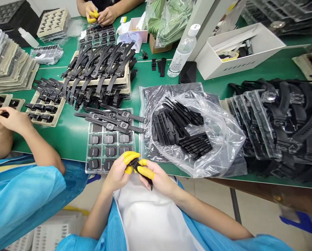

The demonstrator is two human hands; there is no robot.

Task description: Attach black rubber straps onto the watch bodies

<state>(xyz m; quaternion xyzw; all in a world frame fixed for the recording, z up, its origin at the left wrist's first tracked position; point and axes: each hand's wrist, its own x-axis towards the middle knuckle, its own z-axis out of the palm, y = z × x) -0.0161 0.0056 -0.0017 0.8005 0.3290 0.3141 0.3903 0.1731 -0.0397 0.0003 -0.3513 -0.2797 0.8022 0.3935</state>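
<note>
My left hand (118, 171), with yellow finger cots, is closed on a small black watch (133, 162) in front of my lap. My right hand (159, 177) pinches a black watch strap (150, 182) against it; fingers cover the joint between the two. Just beyond my left hand lies a clear tray (87, 166) with square black watch cases (109, 139) in its pockets. Several watches with straps (112, 122) lie across the tray's far rows. To the right, an open plastic bag (224, 139) holds bundles of loose black straps (165, 127).
Stacked trays of strapped watches (98, 69) stand behind the tray. A water bottle (183, 50) and a white box (239, 52) are at the back. More watches (289, 122) fill the right side. Co-workers' hands (13, 120) are at left and across the table.
</note>
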